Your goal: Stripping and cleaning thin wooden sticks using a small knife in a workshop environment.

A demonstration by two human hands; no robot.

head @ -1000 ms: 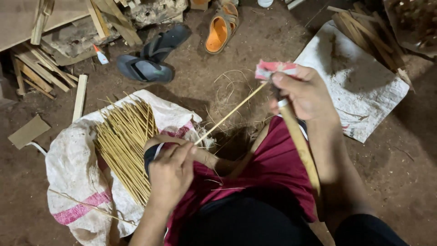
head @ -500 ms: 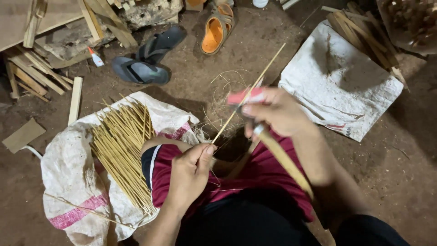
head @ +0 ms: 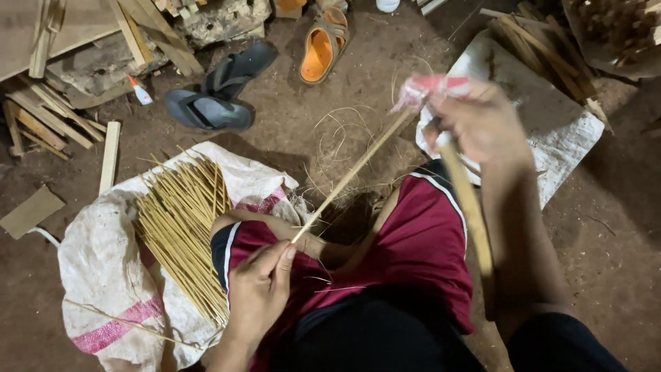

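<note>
While our left hand [head: 258, 293] pinches the near end of a thin bamboo stick [head: 348, 180], our blurred right hand [head: 475, 124] is closed on its far end and a long-handled knife [head: 465, 200]; finished sticks [head: 180, 231] lie left of our hands.

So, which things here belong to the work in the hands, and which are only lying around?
In use:
- thin stick, held by left hand
- knife with long wooden handle, in right hand
- pile of finished sticks on the white sack

Lying about:
- dark sandals
- orange sandal
- wood scraps
</note>
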